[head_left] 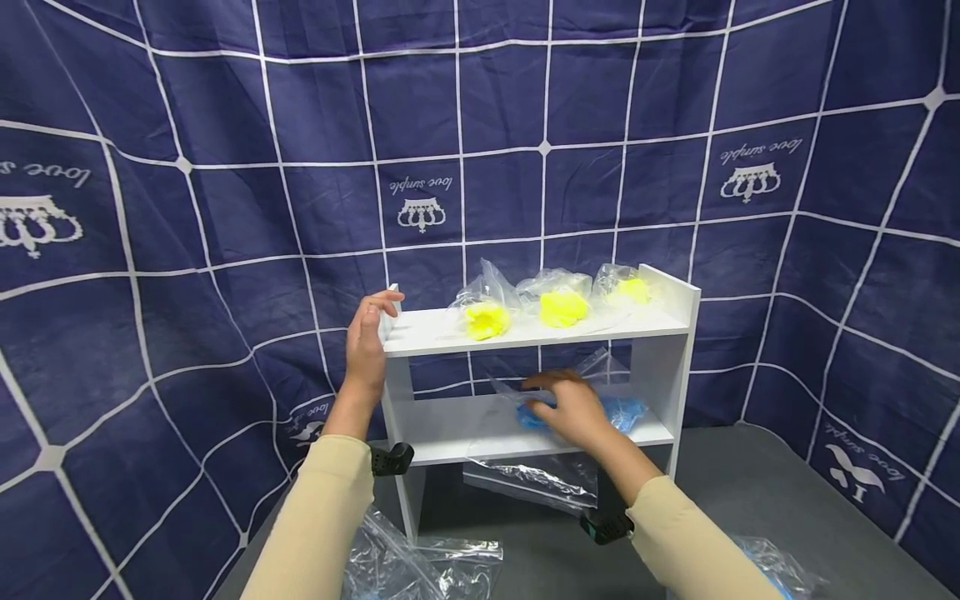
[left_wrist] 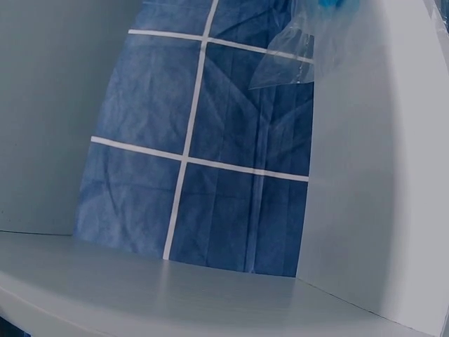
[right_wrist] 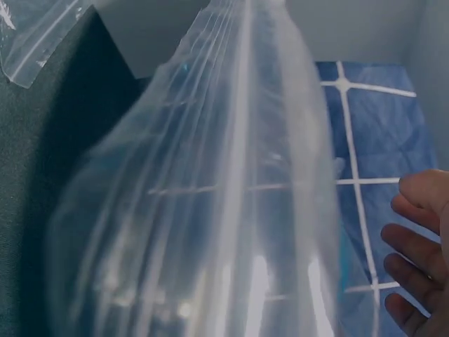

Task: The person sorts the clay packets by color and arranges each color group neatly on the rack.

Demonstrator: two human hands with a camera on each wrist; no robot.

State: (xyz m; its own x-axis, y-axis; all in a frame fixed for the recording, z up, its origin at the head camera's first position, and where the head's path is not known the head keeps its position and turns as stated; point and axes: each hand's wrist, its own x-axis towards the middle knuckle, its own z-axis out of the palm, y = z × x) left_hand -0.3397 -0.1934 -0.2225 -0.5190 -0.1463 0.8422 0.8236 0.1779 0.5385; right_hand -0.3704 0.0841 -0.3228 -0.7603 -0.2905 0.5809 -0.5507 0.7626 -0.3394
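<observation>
A white shelf unit (head_left: 660,333) stands in front of me. My left hand (head_left: 367,346) holds the top of its left side panel, the fingers bent over the edge; the left wrist view shows only the shelf's inside. On the middle board lie clear zip bags with blue contents (head_left: 622,412). My right hand (head_left: 573,408) is over them, its fingers loosely bent and apart, with nothing between them in the right wrist view. One clear bag (right_wrist: 210,210) hangs down over the board's front edge and fills much of that view, beside the hand.
Three clear bags with bright yellow contents (head_left: 562,308) sit in a row on the top board. More clear bags (head_left: 450,567) lie on the dark floor at the front left, and another bag (head_left: 776,562) at the right. A blue checked curtain (head_left: 502,108) hangs behind.
</observation>
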